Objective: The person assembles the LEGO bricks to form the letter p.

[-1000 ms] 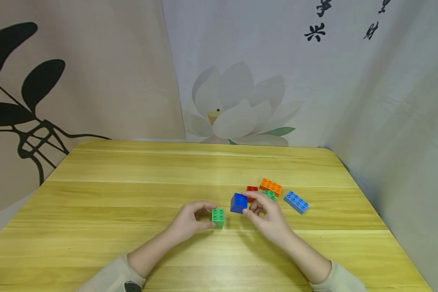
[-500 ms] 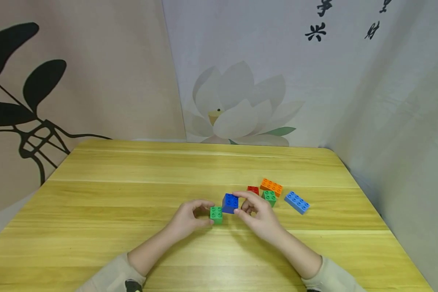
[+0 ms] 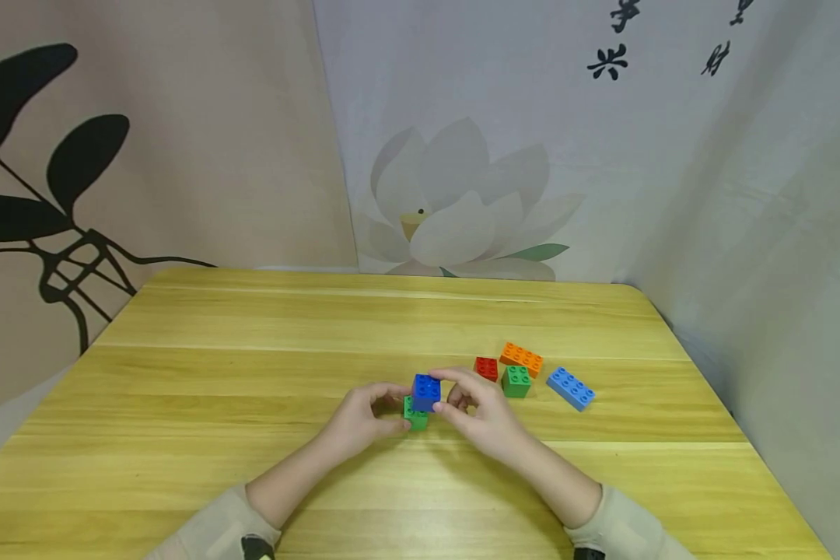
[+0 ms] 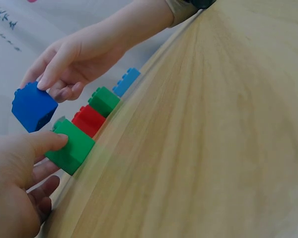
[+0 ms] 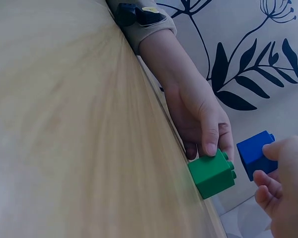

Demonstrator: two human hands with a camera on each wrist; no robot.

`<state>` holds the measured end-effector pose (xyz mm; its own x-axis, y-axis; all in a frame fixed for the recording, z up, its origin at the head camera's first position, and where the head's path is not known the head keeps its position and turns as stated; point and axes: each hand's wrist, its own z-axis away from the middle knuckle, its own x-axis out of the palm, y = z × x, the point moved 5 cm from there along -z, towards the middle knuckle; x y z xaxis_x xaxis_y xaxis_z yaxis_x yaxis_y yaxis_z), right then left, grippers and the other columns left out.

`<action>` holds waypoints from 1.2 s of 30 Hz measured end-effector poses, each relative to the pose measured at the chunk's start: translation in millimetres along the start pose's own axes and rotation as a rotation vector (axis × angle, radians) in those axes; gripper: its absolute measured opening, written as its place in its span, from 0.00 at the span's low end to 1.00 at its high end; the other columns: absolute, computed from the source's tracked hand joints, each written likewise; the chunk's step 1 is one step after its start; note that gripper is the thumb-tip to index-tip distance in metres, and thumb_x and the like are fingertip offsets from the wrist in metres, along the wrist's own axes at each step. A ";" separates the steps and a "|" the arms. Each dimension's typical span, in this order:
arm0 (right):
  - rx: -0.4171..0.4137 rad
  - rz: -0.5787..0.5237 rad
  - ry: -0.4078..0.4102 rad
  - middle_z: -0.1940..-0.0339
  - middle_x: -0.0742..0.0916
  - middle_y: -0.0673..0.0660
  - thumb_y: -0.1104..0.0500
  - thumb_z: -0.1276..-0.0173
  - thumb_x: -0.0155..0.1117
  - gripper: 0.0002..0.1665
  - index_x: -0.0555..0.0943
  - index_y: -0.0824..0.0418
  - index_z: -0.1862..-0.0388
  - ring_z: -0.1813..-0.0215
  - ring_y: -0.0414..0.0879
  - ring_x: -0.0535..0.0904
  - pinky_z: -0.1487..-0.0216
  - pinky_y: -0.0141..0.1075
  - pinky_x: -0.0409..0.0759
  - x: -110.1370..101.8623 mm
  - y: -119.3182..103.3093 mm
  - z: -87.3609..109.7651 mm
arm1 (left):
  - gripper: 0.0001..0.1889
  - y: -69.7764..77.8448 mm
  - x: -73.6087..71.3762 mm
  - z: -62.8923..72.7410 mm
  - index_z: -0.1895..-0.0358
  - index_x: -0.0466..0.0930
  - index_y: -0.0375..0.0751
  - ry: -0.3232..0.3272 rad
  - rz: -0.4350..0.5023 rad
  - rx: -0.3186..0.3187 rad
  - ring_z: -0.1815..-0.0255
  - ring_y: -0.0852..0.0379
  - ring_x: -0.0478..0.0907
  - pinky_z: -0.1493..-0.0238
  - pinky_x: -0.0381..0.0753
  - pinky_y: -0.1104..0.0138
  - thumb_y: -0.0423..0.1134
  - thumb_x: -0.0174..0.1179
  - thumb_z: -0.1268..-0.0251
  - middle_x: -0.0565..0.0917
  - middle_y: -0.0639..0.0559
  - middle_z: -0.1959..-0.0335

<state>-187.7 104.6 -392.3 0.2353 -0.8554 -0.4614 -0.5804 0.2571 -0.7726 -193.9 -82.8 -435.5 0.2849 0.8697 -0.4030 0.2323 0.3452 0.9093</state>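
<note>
My left hand [image 3: 364, 420] pinches a green building brick [image 4: 72, 146] between thumb and fingers, low at the table surface. Above it, my right hand [image 3: 481, 412] pinches a dark blue building brick [image 3: 426, 393] by its right side, thumb in front and a finger behind. In the head view the blue brick overlaps the back of the green one. Both wrist views show a gap between the blue brick [image 5: 257, 152] and the studs of the green brick [image 5: 212, 173]. The blue brick's studs face up, and it is slightly tilted in the left wrist view.
Right of the hands lie a red brick [image 3: 486, 368], a second green brick [image 3: 516, 381], an orange brick [image 3: 521, 358] and a long light blue brick [image 3: 570, 388]. They stand on a wooden table [image 3: 252, 334]. A printed curtain [image 3: 462, 78] hangs behind its far edge.
My right hand has carried the blue brick leftward until it is over the green brick. The left hand and its green brick have shifted only slightly. The red and second green bricks are now uncovered.
</note>
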 end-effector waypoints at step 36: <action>0.056 0.018 -0.060 0.57 0.82 0.49 0.66 0.37 0.67 0.24 0.78 0.56 0.41 0.69 0.42 0.74 0.69 0.33 0.76 10.1 7.5 -2.1 | 0.22 -3.9 0.8 -0.3 0.48 0.80 0.37 -0.001 0.025 -0.003 0.57 0.52 0.76 0.58 0.78 0.63 0.35 0.72 0.49 0.82 0.52 0.59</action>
<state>-191.3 96.9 -401.8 0.2721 -0.8225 -0.4995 -0.5411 0.2985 -0.7862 -194.9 -83.3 -439.3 0.2911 0.8778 -0.3805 0.2224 0.3247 0.9193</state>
